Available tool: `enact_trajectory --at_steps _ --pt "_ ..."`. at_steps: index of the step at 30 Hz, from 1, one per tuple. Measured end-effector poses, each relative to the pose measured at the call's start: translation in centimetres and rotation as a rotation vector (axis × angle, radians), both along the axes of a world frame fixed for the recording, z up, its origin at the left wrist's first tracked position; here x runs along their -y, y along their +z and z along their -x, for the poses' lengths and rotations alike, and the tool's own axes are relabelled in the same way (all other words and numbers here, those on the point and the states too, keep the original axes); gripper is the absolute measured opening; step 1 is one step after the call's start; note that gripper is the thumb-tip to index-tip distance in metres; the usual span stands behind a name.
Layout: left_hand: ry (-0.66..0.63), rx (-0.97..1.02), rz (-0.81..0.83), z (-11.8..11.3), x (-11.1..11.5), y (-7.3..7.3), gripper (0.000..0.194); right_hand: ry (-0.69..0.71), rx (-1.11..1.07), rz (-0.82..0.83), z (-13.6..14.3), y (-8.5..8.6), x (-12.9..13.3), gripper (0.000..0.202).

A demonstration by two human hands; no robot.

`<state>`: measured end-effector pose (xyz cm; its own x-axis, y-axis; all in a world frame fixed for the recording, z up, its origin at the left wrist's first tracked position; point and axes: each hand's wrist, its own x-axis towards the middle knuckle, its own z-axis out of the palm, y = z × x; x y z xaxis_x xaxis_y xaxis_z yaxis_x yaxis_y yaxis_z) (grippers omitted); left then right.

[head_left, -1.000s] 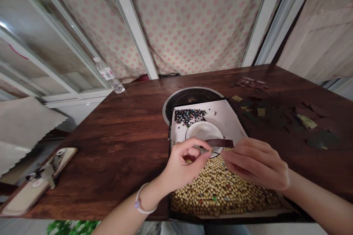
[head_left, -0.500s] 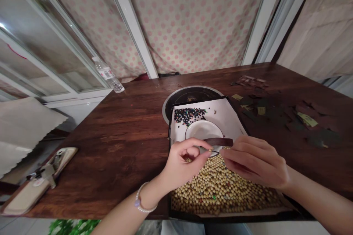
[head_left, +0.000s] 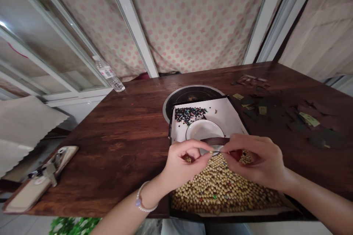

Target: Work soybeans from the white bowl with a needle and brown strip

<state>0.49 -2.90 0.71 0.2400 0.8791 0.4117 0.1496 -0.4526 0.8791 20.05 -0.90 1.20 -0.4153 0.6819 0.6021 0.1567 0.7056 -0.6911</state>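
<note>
Over a shallow white-lined box my two hands meet near the middle. My left hand, wearing a pearl bracelet, pinches a small tan bead between thumb and forefinger. My right hand pinches a thin dark cord that runs to the bead. A dark brown strip lies across behind the fingertips, over a white bowl. Many tan beads fill the near part of the box, below my hands. Small black beads with some coloured ones lie at its far left.
A round black plate is partly under the box. Dark scraps and yellow papers lie on the right of the wooden table. A water bottle stands at the back left; a tray with keys is near left.
My right hand has turned, and its fingers have opened into a ring with beads visible through it. The brown strip shows less at its right end. My left hand has barely moved.
</note>
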Motion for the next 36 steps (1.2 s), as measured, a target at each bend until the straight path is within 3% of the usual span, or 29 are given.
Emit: enact_trajectory --at_steps 5,9,13,19,21,27,36 --pt "0.016 -0.033 -0.074 -0.08 -0.11 0.04 0.01 0.0 0.042 0.252 0.09 0.23 -0.04 0.008" --pt "0.046 -0.03 -0.064 -0.18 -0.13 0.13 0.009 -0.048 0.066 0.308 0.28 0.48 0.01 0.008" --pt "0.047 -0.01 -0.005 -0.27 -0.06 0.1 0.008 -0.048 0.079 0.204 0.33 0.54 0.08 0.011" --pt "0.028 0.011 0.089 -0.27 -0.19 0.08 0.006 -0.048 0.062 -0.151 0.17 -0.03 -0.01 0.019" --pt "0.03 0.008 0.092 -0.23 -0.29 0.07 0.006 -0.047 0.052 -0.191 0.19 -0.12 0.02 0.021" --pt "0.058 -0.033 -0.002 -0.11 -0.31 0.08 0.008 -0.05 0.053 0.187 0.36 0.16 0.1 0.011" --pt "0.1 -0.158 -0.182 -0.02 -0.42 0.16 0.011 0.086 -0.043 0.65 0.44 0.35 -0.64 0.009"
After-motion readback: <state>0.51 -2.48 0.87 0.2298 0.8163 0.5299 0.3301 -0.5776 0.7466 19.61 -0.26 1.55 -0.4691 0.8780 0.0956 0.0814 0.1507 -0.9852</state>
